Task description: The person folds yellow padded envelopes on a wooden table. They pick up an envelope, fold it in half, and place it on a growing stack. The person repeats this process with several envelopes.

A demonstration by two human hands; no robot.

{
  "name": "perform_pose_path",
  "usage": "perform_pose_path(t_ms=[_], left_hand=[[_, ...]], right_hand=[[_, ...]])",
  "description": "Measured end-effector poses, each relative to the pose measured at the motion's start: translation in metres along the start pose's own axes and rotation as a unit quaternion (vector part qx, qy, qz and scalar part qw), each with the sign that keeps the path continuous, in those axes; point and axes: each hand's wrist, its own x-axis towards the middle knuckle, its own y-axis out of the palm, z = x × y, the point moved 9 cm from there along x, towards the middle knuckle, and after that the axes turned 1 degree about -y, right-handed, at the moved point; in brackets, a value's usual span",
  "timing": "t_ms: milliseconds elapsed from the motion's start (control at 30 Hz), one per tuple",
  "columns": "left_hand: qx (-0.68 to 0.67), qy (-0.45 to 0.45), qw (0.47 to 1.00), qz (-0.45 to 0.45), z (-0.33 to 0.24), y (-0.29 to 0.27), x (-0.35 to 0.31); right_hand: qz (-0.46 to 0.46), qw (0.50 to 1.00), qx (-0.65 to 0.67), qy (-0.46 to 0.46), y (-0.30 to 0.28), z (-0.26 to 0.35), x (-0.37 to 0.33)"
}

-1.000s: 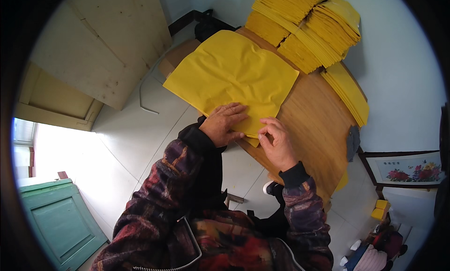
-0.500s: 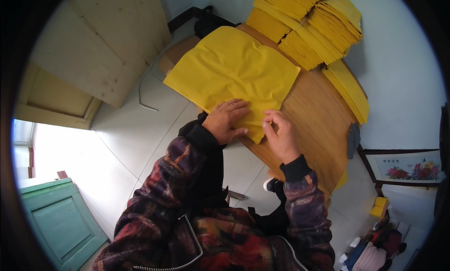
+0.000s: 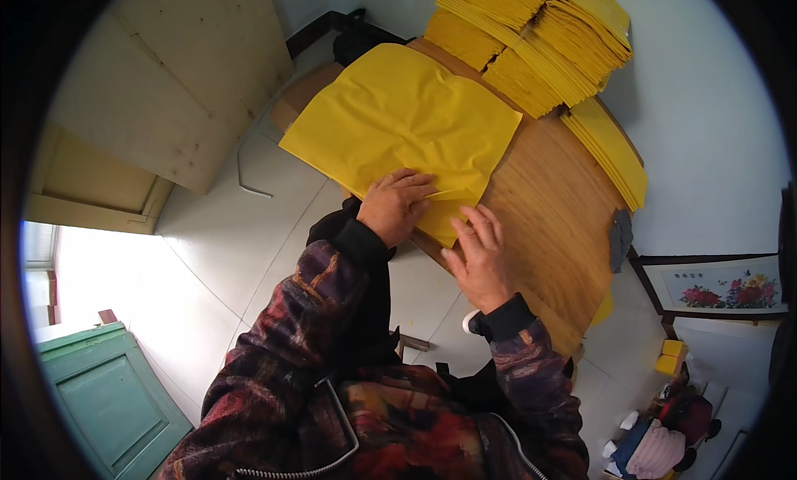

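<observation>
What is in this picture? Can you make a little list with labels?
place: wooden table above a pale tiled floor
sheet: big yellow paper, spread flat, creased
left hand: pressing flat on the paper's near edge
right hand: open, fingers at the paper's near corner
stacks: yellow paper piles at the table's far side
nearby: framed flower picture, green cabinet
clothing: dark patterned jacket sleeves

Pale tiled floor [image 3: 249, 231] was lit by a bright window [image 3: 37, 256] left of the wooden table [image 3: 556, 206]; green cabinet [image 3: 108, 397] below-left, framed flower pic [image 3: 718, 285] propped right, white wall [image 3: 706, 107] behind.
</observation>
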Motion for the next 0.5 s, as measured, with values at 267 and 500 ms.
perform_pose_path(t_ms=[267, 500], left_hand=[[0.007, 0.009, 1.0, 0.019, -0.001, -0.002, 0.001], [-0.014, 0.016, 1.0, 0.022, 0.0, -0.003, 0.001]], right_hand=[[-0.009, 1.0, -0.022, -0.002, 0.013, -0.004, 0.0], [-0.036, 0.996, 0.073, 0.043, 0.005, -0.014, 0.013]])
